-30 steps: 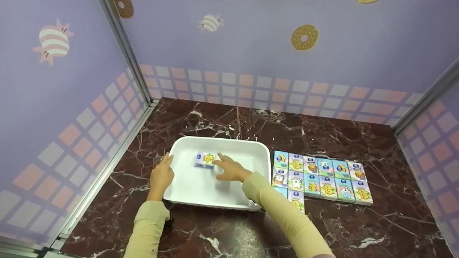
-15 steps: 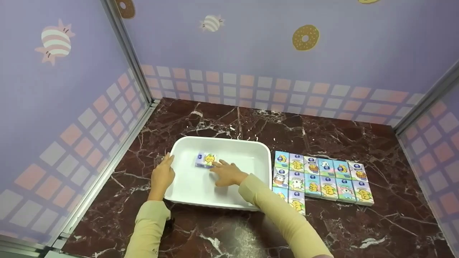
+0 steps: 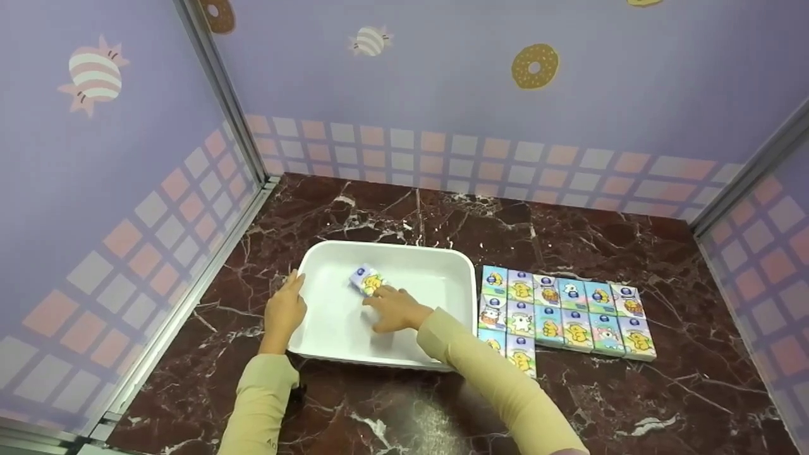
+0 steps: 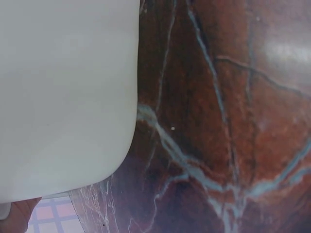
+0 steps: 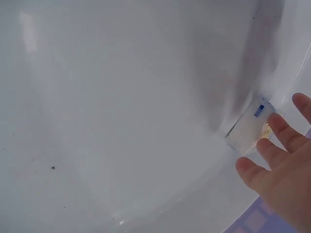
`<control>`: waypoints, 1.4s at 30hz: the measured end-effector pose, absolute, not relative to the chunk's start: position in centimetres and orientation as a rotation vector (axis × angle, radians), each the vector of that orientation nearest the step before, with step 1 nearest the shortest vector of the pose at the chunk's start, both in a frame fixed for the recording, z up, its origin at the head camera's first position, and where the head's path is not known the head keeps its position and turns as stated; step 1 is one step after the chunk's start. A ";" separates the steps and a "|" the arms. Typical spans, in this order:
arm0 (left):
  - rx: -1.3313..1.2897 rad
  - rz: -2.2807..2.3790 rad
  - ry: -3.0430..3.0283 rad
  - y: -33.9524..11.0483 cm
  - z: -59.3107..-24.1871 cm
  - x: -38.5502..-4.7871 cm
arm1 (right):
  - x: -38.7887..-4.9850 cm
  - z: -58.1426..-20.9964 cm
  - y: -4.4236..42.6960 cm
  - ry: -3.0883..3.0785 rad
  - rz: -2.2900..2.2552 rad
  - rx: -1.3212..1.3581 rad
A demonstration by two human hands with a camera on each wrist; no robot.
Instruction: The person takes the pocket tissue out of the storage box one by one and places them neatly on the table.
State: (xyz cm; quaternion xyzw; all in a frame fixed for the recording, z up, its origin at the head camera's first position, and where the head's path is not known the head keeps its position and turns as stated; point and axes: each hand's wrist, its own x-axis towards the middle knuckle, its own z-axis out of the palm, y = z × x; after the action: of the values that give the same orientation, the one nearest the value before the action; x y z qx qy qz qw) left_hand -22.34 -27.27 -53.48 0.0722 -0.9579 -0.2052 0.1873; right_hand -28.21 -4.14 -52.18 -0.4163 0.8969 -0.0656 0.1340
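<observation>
A white plastic tub (image 3: 354, 341) stands on the dark marbled tabletop. Inside it lies one small tissue packet (image 3: 365, 278), lilac with a yellow cartoon figure, turned at a slant. My right hand (image 3: 397, 309) reaches into the tub with its fingertips at the packet's near edge. In the right wrist view its fingers (image 5: 280, 127) are spread over the packet (image 5: 247, 128), not curled round it. My left hand (image 3: 284, 313) grips the tub's left wall. The left wrist view has mostly the tub's outside (image 4: 63, 97), with a bit of the hand (image 4: 17, 216) at the lower left.
Right of the tub, several tissue packets (image 3: 578, 328) lie side by side in rows, close to its right wall. Purple patterned panels (image 3: 430, 82) enclose the tabletop (image 3: 632, 404) at the back and sides.
The packet in the tub has turned clockwise from nearly level to a slant. My right hand has moved slightly left, its fingertips staying at the packet. The left hand has kept its place.
</observation>
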 end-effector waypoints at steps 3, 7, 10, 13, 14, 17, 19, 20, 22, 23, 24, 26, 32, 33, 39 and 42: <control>0.209 -0.580 -2.699 -27.2 -53.5 -22.4 | -28.0 -52.2 -4.1 2.617 -0.314 -1.191; 0.218 -0.593 -2.714 -27.1 -53.4 -22.3 | -27.9 -52.3 -4.0 2.764 -0.496 -1.117; 0.223 -0.601 -2.720 -27.0 -53.3 -22.2 | -28.0 -52.6 -3.9 2.871 -0.532 -1.041; 0.225 -0.613 -2.722 -27.0 -53.3 -22.2 | -28.1 -52.9 -3.8 2.845 -0.485 -0.974; 0.228 -0.619 -2.724 -27.0 -53.3 -22.2 | -28.1 -53.0 -3.7 2.817 -0.465 -0.955; 0.234 -0.628 -2.733 -26.9 -53.4 -22.3 | -28.2 -53.4 -3.5 2.711 -0.421 -0.905; 0.243 -0.631 -2.741 -26.9 -53.4 -22.4 | -28.2 -53.6 -3.4 2.657 -0.404 -0.882; 0.245 -0.629 -2.740 -26.9 -53.4 -22.4 | -28.2 -53.7 -3.3 2.636 -0.404 -0.871; 0.247 -0.631 -2.737 -26.8 -53.4 -22.4 | -28.1 -53.7 -3.3 2.615 -0.404 -0.860; 0.247 -0.631 -2.735 -26.8 -53.4 -22.4 | -28.1 -53.7 -3.2 2.609 -0.408 -0.857; 0.245 -0.630 -2.731 -26.9 -53.4 -22.4 | -28.1 -53.7 -3.2 2.607 -0.417 -0.856; 0.240 -0.630 -2.723 -26.9 -53.4 -22.3 | -28.2 -53.6 -3.2 2.620 -0.432 -0.864; 0.257 -0.646 -2.740 -27.0 -53.4 -22.2 | -28.2 -53.0 -3.2 2.715 -0.386 -0.949; 0.260 -0.646 -2.745 -27.0 -53.4 -22.3 | -28.2 -52.7 -3.2 2.717 -0.370 -0.952; 0.253 -0.639 -2.728 -27.2 -53.4 -22.3 | -28.6 -50.8 -3.4 2.622 -0.297 -0.855; 0.237 -0.631 -2.718 -27.2 -53.4 -22.3 | -28.9 -50.4 -3.7 2.635 -0.402 -0.787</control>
State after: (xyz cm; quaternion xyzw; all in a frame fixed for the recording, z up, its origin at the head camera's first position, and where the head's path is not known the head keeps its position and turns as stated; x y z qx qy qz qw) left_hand -22.28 -27.22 -53.38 0.0834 -0.9565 -0.2220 0.1700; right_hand -28.91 -3.67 -50.41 -0.2785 0.9326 -0.1424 0.1803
